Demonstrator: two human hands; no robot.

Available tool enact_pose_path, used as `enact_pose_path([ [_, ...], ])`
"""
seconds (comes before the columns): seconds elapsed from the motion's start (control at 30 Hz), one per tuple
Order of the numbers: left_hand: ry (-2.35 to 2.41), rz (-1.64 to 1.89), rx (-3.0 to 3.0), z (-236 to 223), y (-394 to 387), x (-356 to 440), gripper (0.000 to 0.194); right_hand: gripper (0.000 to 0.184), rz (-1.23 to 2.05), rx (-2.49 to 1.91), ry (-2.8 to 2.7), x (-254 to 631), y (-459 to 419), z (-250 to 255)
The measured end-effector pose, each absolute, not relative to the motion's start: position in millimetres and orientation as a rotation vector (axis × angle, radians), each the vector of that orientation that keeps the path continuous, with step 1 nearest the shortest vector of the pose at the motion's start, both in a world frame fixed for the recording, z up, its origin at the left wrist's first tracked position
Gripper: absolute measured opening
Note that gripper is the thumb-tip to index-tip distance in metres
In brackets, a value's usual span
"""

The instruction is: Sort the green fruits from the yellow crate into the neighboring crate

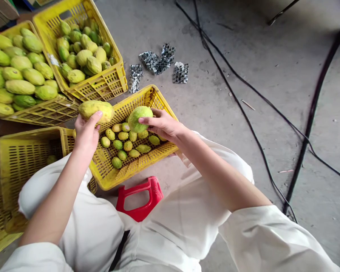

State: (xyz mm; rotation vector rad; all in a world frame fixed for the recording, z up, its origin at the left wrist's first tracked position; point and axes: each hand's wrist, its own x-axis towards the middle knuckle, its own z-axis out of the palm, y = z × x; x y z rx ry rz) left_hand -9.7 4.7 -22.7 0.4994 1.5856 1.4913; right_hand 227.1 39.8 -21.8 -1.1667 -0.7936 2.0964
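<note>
My left hand (pixel 86 132) is wrapped around a large oval yellow fruit (pixel 95 110), its thumb lying along the near side. In my right hand (pixel 163 124) is a rounder green fruit (pixel 138 118), gripped between thumb and fingers. Both fruits are held up above a yellow plastic crate (pixel 110 181) between my knees, the yellow one over its left edge. Several smaller yellow and green fruits (pixel 127 146) lie scattered on the bottom of that crate. My hands hide part of its rim.
Two fuller crates, one at the far left (pixel 45 113) and one behind (pixel 102 85), hold many similar fruits. Another yellow crate (pixel 25 162) is by my left knee. A red plastic stool (pixel 155 189) shows beneath me. Crumpled silvery wrappers (pixel 155 60) and black cables (pixel 243 109) lie on the floor.
</note>
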Motion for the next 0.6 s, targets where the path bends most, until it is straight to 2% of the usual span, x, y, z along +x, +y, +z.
enact_pose_path([
  [0.17, 1.515, 1.391, 0.63, -29.1, 3.9, -10.3, 0.051, 0.068, 2.116, -1.117, -0.816, 227.4, 39.0, -18.3],
  [0.3, 1.485, 1.382, 0.611, -32.1, 2.6, -9.0, 0.06, 0.069, 2.034, -1.216, -0.768, 226.9, 39.2, -20.5],
  [0.6, 1.5, 1.317, 0.554, -35.2, -0.6, -6.3, 0.055, 0.041, 1.976, -1.206, -0.662, 222.9, 42.0, -20.5],
])
